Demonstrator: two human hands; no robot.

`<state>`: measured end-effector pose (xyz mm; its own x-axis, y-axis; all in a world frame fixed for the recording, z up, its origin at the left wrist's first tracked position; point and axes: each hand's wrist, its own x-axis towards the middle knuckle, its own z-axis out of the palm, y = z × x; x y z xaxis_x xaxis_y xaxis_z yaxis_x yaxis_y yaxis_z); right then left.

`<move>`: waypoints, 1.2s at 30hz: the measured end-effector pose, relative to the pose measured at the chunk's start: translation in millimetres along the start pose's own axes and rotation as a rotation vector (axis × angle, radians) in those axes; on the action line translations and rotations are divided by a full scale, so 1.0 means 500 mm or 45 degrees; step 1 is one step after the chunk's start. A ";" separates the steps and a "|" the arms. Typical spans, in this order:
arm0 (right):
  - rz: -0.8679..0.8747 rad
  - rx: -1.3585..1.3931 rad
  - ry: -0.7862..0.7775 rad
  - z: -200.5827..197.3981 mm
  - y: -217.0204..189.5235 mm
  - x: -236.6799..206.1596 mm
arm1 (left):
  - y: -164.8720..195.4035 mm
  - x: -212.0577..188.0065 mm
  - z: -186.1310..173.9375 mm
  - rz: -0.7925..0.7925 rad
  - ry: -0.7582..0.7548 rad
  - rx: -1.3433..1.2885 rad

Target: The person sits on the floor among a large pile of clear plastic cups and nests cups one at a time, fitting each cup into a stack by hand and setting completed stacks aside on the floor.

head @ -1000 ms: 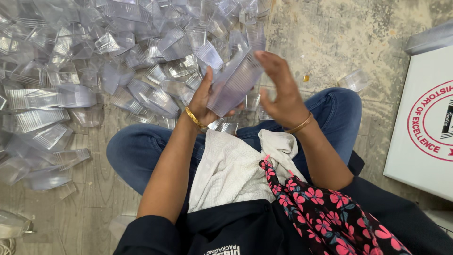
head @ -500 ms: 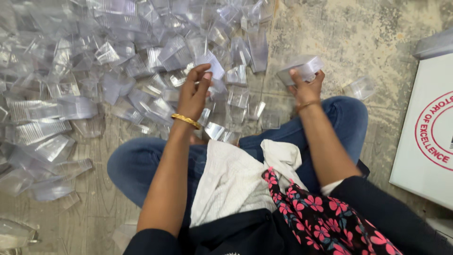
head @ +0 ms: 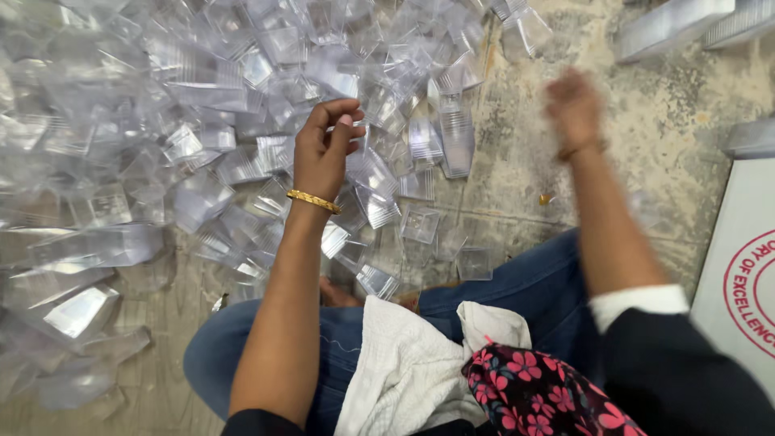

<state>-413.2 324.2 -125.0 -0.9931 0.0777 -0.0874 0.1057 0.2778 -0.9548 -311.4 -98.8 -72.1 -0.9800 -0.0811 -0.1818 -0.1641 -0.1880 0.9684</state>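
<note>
Head view: the left hand (head: 325, 149) hangs loosely curled, grasping nothing, over a heap of clear plastic cups (head: 202, 121) lying on their sides, long axes pointing every way. The right hand (head: 575, 109) is raised and blurred; whether it grips anything cannot be told. Beneath lies a speckled stone floor (head: 646, 105); a white board (head: 747, 266) rests at right.

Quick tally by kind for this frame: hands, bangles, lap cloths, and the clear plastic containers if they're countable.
Hands: 2, left hand, right hand (blurred)
Gold bangles: 2, one per wrist
Lap cloths: 2, white cloth, floral cloth
Clear containers: heaped, too many to count
Total counted: 6
</note>
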 end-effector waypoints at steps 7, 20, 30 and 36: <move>-0.050 -0.778 -0.101 0.299 0.023 -0.169 | -0.067 0.010 -0.011 -0.078 -0.154 -0.004; 0.301 -0.458 -0.209 0.241 0.051 -0.251 | -0.083 -0.064 0.058 -0.143 -0.403 0.131; 0.242 0.728 -0.243 0.223 0.033 -0.374 | -0.073 -0.089 0.058 -0.024 -0.440 0.302; 0.026 0.469 -0.530 0.272 -0.101 -0.384 | -0.061 -0.082 0.027 -0.353 -0.728 0.199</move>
<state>-234.8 164.9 -98.6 -0.9348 -0.3262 -0.1402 0.1747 -0.0789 -0.9815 -267.6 -76.4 -91.9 -0.7974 0.4914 -0.3503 -0.3913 0.0208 0.9200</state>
